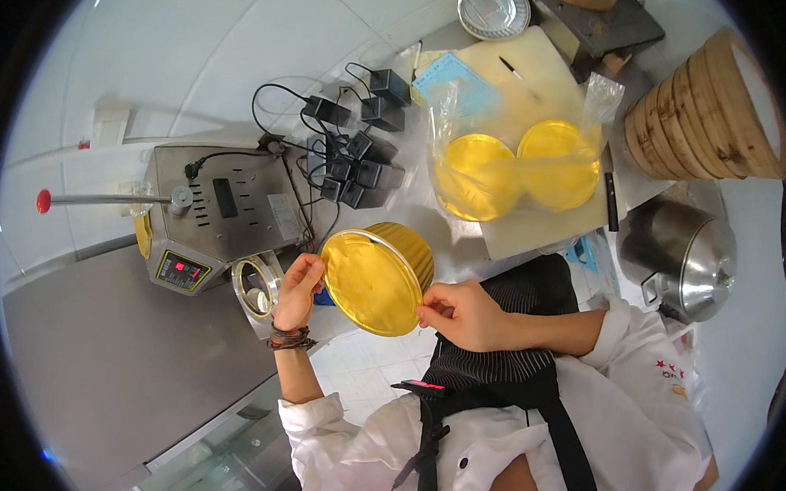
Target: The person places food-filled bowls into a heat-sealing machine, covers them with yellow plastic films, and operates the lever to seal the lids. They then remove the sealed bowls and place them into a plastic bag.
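Observation:
A gold foil bowl [411,245] is held tilted on its side, its round gold lid [371,285] facing me. Along the top edge a pale gap shows between lid and rim. My left hand [295,297] pinches the lid's left edge between thumb and fingers. At the lower right edge, the thumb and fingertips of my right hand [467,315] grip the rim. Just left of my left hand is the round metal ring [256,286] of a steel sealing machine [219,206], which has a lever with a red knob [43,201] and a lit red display.
Several black power adapters [357,162] with tangled cords lie behind the bowl. Gold foil discs in a clear plastic bag [517,166] rest on a cutting board [516,235], near a black-handled knife [611,202]. Bamboo steamers [693,111] and a lidded steel pot [676,261] stand right.

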The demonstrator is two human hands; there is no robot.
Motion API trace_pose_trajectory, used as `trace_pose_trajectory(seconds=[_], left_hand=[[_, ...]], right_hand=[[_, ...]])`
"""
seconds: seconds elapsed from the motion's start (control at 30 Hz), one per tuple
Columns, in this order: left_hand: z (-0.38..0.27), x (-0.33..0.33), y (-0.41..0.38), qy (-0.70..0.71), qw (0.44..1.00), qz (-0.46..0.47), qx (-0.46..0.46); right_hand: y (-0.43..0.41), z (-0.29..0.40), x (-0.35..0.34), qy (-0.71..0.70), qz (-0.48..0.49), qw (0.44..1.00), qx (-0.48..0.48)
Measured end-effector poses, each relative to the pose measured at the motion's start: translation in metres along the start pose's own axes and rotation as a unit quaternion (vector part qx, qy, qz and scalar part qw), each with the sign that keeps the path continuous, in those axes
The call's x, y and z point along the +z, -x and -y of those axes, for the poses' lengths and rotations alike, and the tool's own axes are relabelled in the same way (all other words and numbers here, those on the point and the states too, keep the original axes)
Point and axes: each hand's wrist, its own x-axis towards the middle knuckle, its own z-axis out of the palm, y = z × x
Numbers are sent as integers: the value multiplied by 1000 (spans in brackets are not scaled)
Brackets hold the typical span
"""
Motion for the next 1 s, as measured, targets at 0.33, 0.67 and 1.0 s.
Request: trace_pose_trajectory(seconds=[0.33,0.67,1.0], left_hand=[[80,16,-52,-86,994,19,-68],[152,39,-89,-197,979,-3,-59],[81,106,-111,-492,808,81,316]], right_hand=[[-6,-99,-24,-4,-27,995,96],[-14,-175,-53,108,-65,978,167],[-66,-134,-45,337,-140,931,-12]])
